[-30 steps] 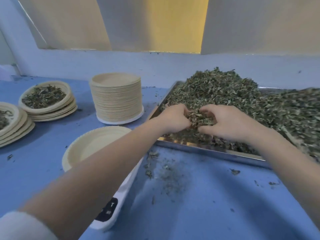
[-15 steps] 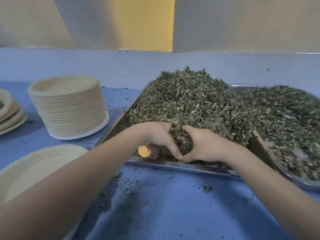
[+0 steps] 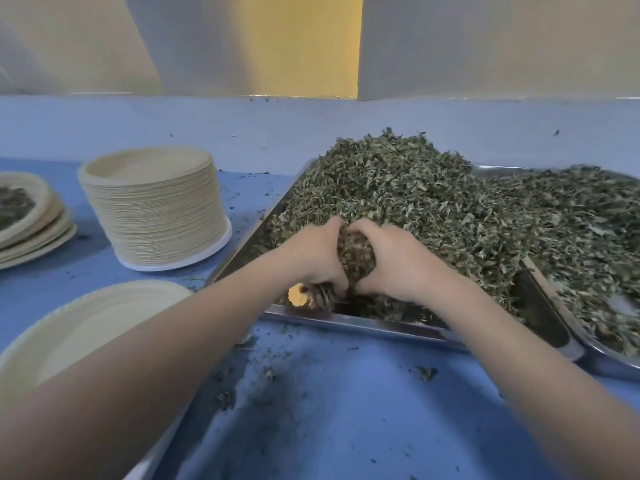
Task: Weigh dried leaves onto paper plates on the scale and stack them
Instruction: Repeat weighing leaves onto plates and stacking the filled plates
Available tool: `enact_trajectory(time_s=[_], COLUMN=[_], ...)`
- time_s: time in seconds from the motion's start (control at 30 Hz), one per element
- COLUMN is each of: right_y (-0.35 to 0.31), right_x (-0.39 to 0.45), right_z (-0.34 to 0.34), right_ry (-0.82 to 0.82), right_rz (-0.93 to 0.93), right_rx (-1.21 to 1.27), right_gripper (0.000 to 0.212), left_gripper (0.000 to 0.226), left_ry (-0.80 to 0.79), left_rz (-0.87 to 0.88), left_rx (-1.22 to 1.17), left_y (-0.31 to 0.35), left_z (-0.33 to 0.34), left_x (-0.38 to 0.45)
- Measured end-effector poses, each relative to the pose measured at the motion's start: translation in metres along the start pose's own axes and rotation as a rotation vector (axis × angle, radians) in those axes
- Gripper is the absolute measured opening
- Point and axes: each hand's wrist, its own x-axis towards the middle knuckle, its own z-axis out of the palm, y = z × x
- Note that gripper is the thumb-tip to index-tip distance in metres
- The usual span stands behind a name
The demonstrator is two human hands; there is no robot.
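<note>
We see soft even daylight, faint shadows on the tabletop (image 3: 346, 410), wide-angle bowing at edges, slight blur lower left.

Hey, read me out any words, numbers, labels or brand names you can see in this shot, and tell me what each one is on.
None: no readable text in this view.
The paper plates, metal tray and blue table carry no print or labels.
The scale under the empty plate is almost wholly hidden by the left arm; no display or buttons show.

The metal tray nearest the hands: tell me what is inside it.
The metal tray holds a heap of dried leaves. The left hand and right hand cup a clump together. Most of the tray floor is buried.
</note>
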Motion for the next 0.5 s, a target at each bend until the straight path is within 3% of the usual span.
enact_trajectory(time_s=[0.13,0.3,0.5], right_y=[-0.013,-0.031,-0.067], right_x=[0.01,0.017,0.026], right_z=[-0.015,-0.009,-0.026], right_ry=[0.044,0.063,0.145], right_rz=[-0.032,-0.051,-0.114], right_rx=[0.055,0.204,0.24], right_gripper=[0.059,0.046,0.041], left_gripper=[0.084,0.066,0.061], left_ry=[0.08,0.138,0.202], left_rz=[-0.002,-0.037,0.012], left_rx=[-0.215,-0.451,-0.638], left_y=[-0.009,-0.018,-0.031], left_z=[-0.014,-0.019,-0.055], left_x=[-0.007,-0.013,-0.038])
